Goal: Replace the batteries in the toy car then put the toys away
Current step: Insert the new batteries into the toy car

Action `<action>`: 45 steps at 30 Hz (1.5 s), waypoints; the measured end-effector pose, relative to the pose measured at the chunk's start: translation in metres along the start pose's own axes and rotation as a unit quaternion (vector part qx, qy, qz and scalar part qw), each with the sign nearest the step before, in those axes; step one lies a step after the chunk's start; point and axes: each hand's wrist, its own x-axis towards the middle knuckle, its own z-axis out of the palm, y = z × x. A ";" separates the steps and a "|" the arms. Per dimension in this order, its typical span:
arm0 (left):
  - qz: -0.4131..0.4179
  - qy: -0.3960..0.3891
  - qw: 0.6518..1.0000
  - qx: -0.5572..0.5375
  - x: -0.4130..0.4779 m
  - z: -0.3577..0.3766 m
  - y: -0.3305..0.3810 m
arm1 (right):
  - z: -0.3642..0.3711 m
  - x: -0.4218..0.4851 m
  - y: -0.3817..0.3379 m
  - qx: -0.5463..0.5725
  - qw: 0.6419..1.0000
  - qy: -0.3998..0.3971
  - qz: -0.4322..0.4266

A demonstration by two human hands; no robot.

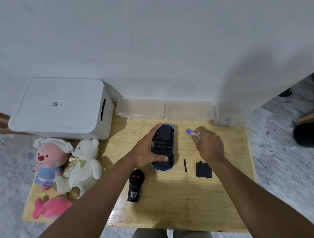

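A blue toy car lies upside down on the wooden board, its black battery bay open and empty. My left hand grips the car's left side, thumb near the rear. Right of the car, my right hand pinches a blue and white battery above the board. The black battery cover and a small screwdriver lie to the car's right. A black remote control sits in front of the car.
A white lidded storage box stands at the back left. Two clear plastic boxes line the wall, with a third clear box holding something blue at the right. Three plush toys lie at the left edge.
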 end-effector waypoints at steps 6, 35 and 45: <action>0.004 0.007 1.000 -0.001 -0.002 0.002 0.008 | -0.020 -0.018 -0.025 0.108 0.986 -0.018 -0.127; 0.054 0.086 0.993 -0.054 -0.016 0.013 0.032 | -0.027 -0.047 -0.088 0.254 0.962 0.082 0.062; 0.060 0.080 0.994 -0.042 -0.027 0.015 0.032 | -0.034 -0.054 -0.089 0.138 0.987 0.082 -0.026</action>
